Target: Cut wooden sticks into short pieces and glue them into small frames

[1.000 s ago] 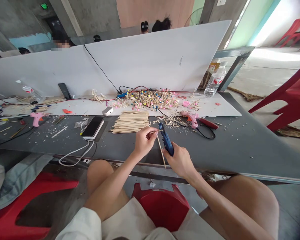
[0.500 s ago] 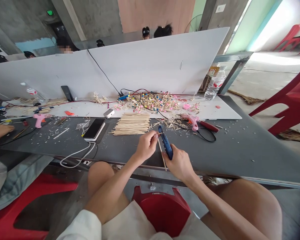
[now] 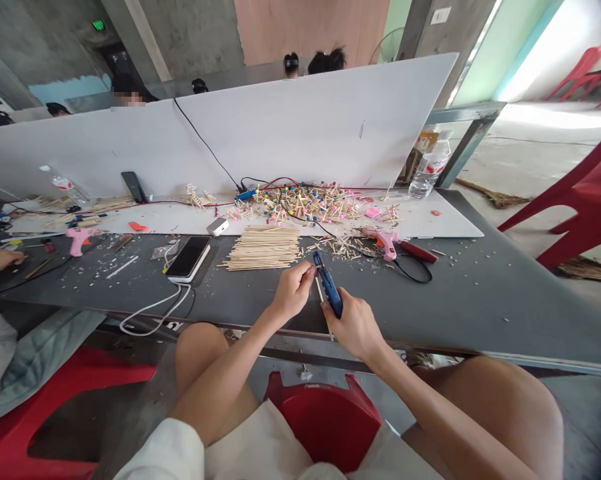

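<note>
And here was the left hand, just off the near right corner of the row of pale sticks, its grip pinched on a thin stick end! Farther right of that row, the right hand had its grip wrapped round the blue cutter, the tool's head right beside the left fingertips. Whether its blades had met the wood (a tiny gap to read) could not be told. Another long stick slanted away from the row, toward the near edge of the tabletop. So, the tally: plenty seemed left, the row itself being long sticks laid side by side. Already done, by the look of it, were the short pieces scattered right of the row and, beyond it, a big heap of stick pieces with coloured balls. Past those scattered bits, rightward of the row, lay a pink glue gun; leftward, a phone.
</note>
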{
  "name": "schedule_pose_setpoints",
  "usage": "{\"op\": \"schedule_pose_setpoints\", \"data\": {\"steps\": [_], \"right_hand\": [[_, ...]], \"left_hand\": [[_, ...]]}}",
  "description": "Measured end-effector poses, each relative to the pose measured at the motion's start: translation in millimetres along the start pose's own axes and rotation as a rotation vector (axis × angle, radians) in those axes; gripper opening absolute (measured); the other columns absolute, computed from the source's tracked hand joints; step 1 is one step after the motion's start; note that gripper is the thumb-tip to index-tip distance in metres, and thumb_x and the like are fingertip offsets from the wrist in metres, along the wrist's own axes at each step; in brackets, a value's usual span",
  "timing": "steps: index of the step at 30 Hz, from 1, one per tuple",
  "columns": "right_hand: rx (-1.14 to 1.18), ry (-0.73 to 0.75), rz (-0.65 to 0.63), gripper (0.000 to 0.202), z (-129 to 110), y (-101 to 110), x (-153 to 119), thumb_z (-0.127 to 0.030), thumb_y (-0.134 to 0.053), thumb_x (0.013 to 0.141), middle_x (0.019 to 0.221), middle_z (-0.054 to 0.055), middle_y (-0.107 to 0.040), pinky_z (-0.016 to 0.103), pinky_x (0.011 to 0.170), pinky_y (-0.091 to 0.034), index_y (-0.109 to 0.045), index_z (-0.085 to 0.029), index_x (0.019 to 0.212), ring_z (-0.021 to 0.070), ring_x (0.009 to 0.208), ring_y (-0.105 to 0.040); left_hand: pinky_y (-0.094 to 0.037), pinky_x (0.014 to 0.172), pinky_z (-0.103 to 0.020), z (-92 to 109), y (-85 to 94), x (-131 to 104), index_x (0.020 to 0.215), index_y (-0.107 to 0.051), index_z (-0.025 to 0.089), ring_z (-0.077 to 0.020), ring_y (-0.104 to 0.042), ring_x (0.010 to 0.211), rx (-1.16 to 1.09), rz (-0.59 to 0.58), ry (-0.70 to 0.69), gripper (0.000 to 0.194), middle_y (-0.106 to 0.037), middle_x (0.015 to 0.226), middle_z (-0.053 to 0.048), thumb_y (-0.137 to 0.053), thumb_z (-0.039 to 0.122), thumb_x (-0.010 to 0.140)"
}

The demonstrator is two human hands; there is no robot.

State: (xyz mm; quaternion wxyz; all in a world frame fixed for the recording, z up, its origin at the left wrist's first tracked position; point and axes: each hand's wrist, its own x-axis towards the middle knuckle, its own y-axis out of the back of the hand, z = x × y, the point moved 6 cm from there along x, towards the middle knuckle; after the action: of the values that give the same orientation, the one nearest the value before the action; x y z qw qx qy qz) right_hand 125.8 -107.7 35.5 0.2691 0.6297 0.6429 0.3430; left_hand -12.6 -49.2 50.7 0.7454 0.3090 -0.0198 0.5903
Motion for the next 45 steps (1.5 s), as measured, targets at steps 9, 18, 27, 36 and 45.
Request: {"op": "schedule_pose_setpoints", "data": {"steps": [9, 18, 27, 36, 45], "right_hand": [[0.011, -0.005, 0.0, 0.01, 0.7, -2.2, 2.8, -0.028, -0.051, 0.09, 0.068, 0.003, -0.062, 0.026, 0.059, -0.028, -0.052, -0.021, 0.084, 0.0191, 0.064, -0.059], [-0.004, -0.021, 0.008, 0.011, 2.8, -3.9, 4.4, -0.029, -0.05, 0.09, 0.068, 0.004, -0.064, 0.026, 0.059, -0.028, -0.051, -0.021, 0.082, 0.0193, 0.063, -0.059], [0.003, -0.029, 0.021, 0.009, 4.7, -5.5, 5.3, -0.028, -0.051, 0.09, 0.067, 0.003, -0.063, 0.026, 0.059, -0.028, -0.054, -0.021, 0.085, 0.019, 0.062, -0.059], [0.008, -0.028, 0.008, 0.009, 3.6, -6.4, 7.9, -0.027, -0.051, 0.09, 0.069, 0.005, -0.064, 0.026, 0.058, -0.027, -0.056, -0.02, 0.086, 0.0191, 0.063, -0.058], [0.036, 0.0, 0.031, 0.009, -1.3, 6.5, 2.5, -0.028, -0.052, 0.089, 0.064, 0.001, -0.059, 0.026, 0.057, -0.026, -0.054, -0.021, 0.083, 0.0174, 0.059, -0.054]], "left_hand": [[-0.035, 0.051, -0.024, -7.6, -0.4, 2.8, 0.073, -0.05, 0.018, -0.0125, -0.049, 0.047, -0.066, -0.019, 0.035, 0.044, -0.05, 0.051, 0.003, -0.04, 0.053, 0.099], [-0.035, 0.049, -0.024, -13.0, -2.4, 5.0, 0.071, -0.048, 0.019, -0.0126, -0.048, 0.045, -0.111, -0.008, 0.069, 0.045, -0.049, 0.049, 0.003, -0.042, 0.055, 0.098], [-0.035, 0.049, -0.024, -13.7, -3.6, 5.6, 0.072, -0.048, 0.019, -0.013, -0.048, 0.045, -0.121, -0.011, 0.072, 0.045, -0.047, 0.049, 0.004, -0.042, 0.056, 0.098], [-0.032, 0.051, -0.024, -0.7, 4.8, 6.9, 0.073, -0.052, 0.019, -0.0136, -0.047, 0.05, 0.106, 0.061, -0.049, 0.041, -0.05, 0.057, 0.0, -0.042, 0.05, 0.099], [-0.028, 0.052, -0.025, 10.3, 11.4, 0.3, 0.083, -0.058, 0.019, -0.012, -0.044, 0.047, 0.262, 0.132, -0.149, 0.033, -0.047, 0.054, 0.002, -0.042, 0.041, 0.101]]}}
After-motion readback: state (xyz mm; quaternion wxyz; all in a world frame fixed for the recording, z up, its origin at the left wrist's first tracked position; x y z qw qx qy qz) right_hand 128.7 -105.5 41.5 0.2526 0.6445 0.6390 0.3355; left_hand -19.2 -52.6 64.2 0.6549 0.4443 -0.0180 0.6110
